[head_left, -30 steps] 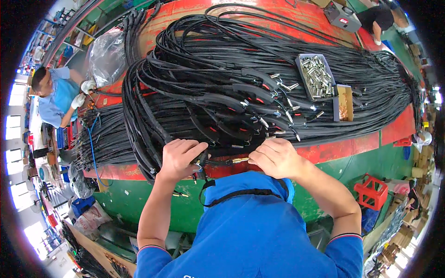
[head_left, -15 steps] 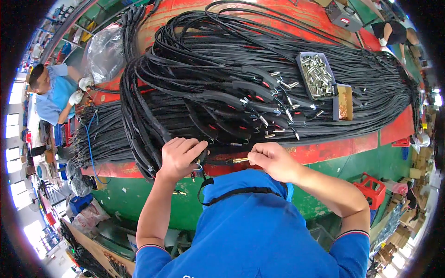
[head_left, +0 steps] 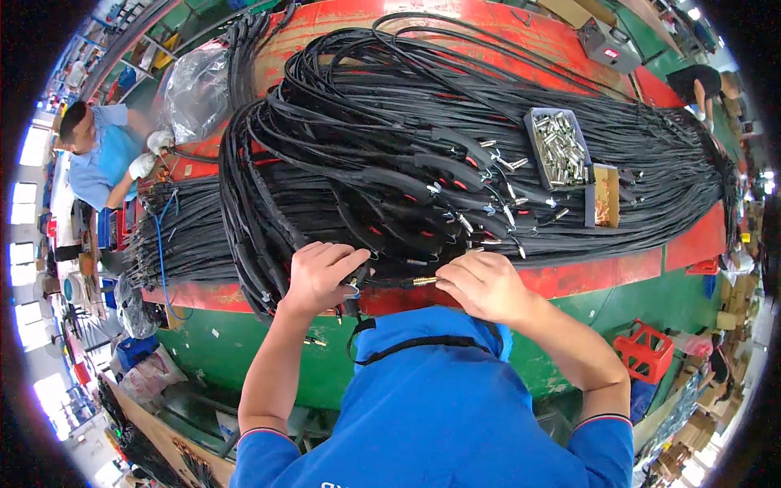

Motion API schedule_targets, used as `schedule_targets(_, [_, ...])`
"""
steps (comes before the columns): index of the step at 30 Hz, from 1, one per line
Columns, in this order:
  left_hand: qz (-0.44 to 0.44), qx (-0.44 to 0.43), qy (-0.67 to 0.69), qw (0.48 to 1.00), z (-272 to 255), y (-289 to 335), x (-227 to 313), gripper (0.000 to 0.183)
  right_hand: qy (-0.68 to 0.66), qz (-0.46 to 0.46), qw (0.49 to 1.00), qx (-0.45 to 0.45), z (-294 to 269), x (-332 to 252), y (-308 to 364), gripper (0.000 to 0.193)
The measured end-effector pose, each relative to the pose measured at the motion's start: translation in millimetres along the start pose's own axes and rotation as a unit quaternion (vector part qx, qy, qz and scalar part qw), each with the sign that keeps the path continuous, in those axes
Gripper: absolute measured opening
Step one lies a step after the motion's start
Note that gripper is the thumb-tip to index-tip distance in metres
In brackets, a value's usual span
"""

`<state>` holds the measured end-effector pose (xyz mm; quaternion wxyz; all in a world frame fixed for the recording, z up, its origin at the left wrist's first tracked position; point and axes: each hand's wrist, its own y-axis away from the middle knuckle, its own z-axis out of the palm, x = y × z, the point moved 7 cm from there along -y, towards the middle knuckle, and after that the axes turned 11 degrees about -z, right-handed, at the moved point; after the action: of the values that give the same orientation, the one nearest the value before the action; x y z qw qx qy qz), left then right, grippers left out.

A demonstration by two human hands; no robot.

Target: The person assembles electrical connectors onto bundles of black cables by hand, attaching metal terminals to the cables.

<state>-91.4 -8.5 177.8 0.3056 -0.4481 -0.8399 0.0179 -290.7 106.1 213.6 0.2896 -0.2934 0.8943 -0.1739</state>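
Observation:
My left hand (head_left: 320,278) is closed round the end of a black cable (head_left: 281,218) close to the table's front edge; small wires poke out beneath its fingers. To its right, my right hand (head_left: 488,286) pinches the back end of a gold-coloured plug connector (head_left: 425,281), which lies level on a thin black lead running toward the left hand. The fingertips partly hide that connector. Beyond both hands, cable ends with silver connectors (head_left: 464,222) lie on a big heap of black cables (head_left: 390,106).
On the heap rest a box of silver metal shells (head_left: 561,148) and a smaller box of copper-coloured parts (head_left: 603,197). The red table (head_left: 618,272) carries everything. A gloved co-worker (head_left: 102,154) handles cable at the left. A red plastic stool (head_left: 644,351) stands at the right.
My right hand's fingers have shifted and stretched forward over the connector's end. The left hand keeps its hold. The whole view has moved slightly.

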Motion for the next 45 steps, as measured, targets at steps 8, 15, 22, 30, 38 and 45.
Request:
schedule_targets(8, [0.004,-0.005,-0.004,1.000,0.4,-6.8,3.9,0.050,0.078,-0.102,0.992,0.010,-7.1,-0.4,1.1,0.019])
schedule_targets(15, [0.019,-0.015,0.000,1.000,4.7,-4.0,6.4,0.059,-0.007,-0.084,0.996,-0.014,2.4,4.5,9.3,0.014])
schedule_targets(22, [0.025,-0.041,-0.005,0.999,10.3,-2.1,7.5,0.071,-0.145,0.038,0.989,0.015,9.8,11.4,20.3,0.020])
schedule_targets(30, [0.024,-0.067,-0.029,0.997,21.6,-5.4,7.2,0.066,-0.338,0.244,0.907,-0.064,42.3,36.4,47.0,0.015])
schedule_targets(38, [0.005,-0.092,-0.054,0.994,42.6,-12.0,6.1,0.068,-0.343,0.293,0.883,-0.128,39.5,86.4,69.7,0.039])
schedule_targets(45, [-0.029,-0.087,-0.087,0.992,59.5,-29.0,15.7,0.061,0.029,0.526,0.839,0.137,-95.4,310.7,194.2,0.030])
